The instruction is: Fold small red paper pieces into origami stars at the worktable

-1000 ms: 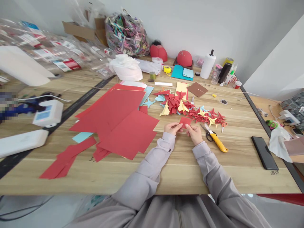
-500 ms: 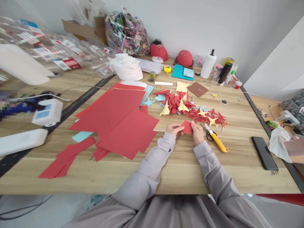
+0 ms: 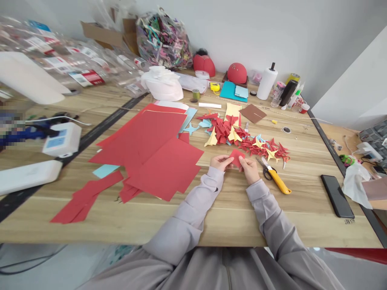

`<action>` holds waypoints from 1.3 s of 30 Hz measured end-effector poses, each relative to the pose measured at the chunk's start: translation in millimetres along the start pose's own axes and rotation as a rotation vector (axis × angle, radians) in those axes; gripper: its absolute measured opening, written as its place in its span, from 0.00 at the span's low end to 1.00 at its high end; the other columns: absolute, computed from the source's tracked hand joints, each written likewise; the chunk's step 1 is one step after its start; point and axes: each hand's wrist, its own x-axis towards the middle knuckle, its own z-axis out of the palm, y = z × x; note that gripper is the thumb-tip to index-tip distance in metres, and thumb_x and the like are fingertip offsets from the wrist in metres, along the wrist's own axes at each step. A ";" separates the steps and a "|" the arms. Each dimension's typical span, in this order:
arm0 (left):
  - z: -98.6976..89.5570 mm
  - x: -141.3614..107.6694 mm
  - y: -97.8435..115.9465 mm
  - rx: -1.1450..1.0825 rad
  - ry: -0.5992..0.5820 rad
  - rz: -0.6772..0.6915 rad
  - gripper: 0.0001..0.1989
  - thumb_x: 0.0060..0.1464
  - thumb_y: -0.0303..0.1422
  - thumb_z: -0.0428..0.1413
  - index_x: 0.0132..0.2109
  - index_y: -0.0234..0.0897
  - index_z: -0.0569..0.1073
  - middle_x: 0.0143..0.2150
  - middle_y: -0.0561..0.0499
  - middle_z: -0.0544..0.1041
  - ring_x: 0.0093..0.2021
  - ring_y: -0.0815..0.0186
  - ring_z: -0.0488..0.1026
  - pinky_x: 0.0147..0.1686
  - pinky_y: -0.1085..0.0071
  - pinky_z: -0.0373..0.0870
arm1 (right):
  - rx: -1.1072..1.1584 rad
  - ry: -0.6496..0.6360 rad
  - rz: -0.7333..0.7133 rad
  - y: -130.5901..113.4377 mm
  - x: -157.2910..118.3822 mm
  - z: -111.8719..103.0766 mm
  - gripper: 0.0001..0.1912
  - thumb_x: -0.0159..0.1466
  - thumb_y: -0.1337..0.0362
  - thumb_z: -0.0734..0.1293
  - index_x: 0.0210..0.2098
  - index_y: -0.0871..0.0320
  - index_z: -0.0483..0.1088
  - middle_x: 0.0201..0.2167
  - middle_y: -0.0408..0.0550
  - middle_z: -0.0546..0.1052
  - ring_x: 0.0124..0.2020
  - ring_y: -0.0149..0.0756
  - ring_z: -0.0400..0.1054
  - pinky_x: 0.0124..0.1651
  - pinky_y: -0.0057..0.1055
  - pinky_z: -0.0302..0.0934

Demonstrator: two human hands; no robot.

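Note:
Between my two hands is a small red square of paper, held just above the wooden table. My left hand pinches its left side, thumb on top. On the right, the fingers of my right hand grip the lower right edge. Just beyond my hands lies a heap of folded paper pieces, mostly red, with some yellow and light blue. Large red paper sheets lie to the left of my left hand. Beside my right hand are a yellow utility knife and black-handled scissors.
Red paper strips lie at the front left. A black phone rests at the right. Farther back are a brown paper square, a white bottle, a yellow tape measure and a power strip at far left.
My right hand has shifted slightly left and turned its fingers inward along the red square's lower edge. The square has tilted a little. My left hand keeps its pinch.

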 end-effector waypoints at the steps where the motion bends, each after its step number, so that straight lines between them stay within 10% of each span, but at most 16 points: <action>1: -0.1 0.1 -0.3 -0.001 0.013 0.013 0.17 0.24 0.36 0.67 0.24 0.31 0.74 0.15 0.54 0.72 0.15 0.73 0.66 0.18 0.75 0.65 | -0.014 -0.017 0.002 0.6 0.0 0.1 0.25 0.56 0.47 0.63 0.13 0.58 0.65 0.10 0.40 0.65 0.15 0.26 0.57 0.22 0.26 0.52; 16: -1.1 3.1 -2.4 -0.044 0.040 0.056 0.20 0.22 0.37 0.68 0.27 0.32 0.74 0.20 0.53 0.74 0.19 0.71 0.69 0.24 0.72 0.70 | -0.012 0.021 -0.016 6.1 1.3 1.0 0.21 0.53 0.49 0.66 0.14 0.59 0.66 0.11 0.39 0.66 0.16 0.25 0.56 0.23 0.25 0.53; 23: -5.9 10.1 -1.9 -0.166 -0.036 0.083 0.31 0.33 0.42 0.64 0.47 0.36 0.73 0.35 0.48 0.78 0.31 0.64 0.75 0.28 0.67 0.73 | 0.046 0.028 -0.021 4.3 1.5 -1.1 0.20 0.54 0.51 0.67 0.14 0.59 0.66 0.11 0.39 0.66 0.16 0.25 0.56 0.24 0.25 0.52; 29: -4.8 8.0 -3.4 -0.045 -0.083 0.052 0.20 0.26 0.37 0.67 0.31 0.32 0.78 0.26 0.50 0.78 0.23 0.68 0.73 0.30 0.68 0.74 | 0.088 0.047 0.023 3.4 2.0 -1.1 0.22 0.54 0.49 0.65 0.15 0.59 0.67 0.10 0.39 0.65 0.15 0.25 0.56 0.23 0.25 0.52; 39: -3.8 10.6 -4.8 -0.148 -0.103 -0.034 0.25 0.20 0.34 0.70 0.32 0.30 0.77 0.27 0.47 0.79 0.27 0.66 0.75 0.33 0.67 0.74 | 0.121 0.050 0.014 0.6 2.4 0.2 0.22 0.55 0.45 0.63 0.20 0.58 0.68 0.14 0.41 0.67 0.18 0.27 0.59 0.25 0.27 0.57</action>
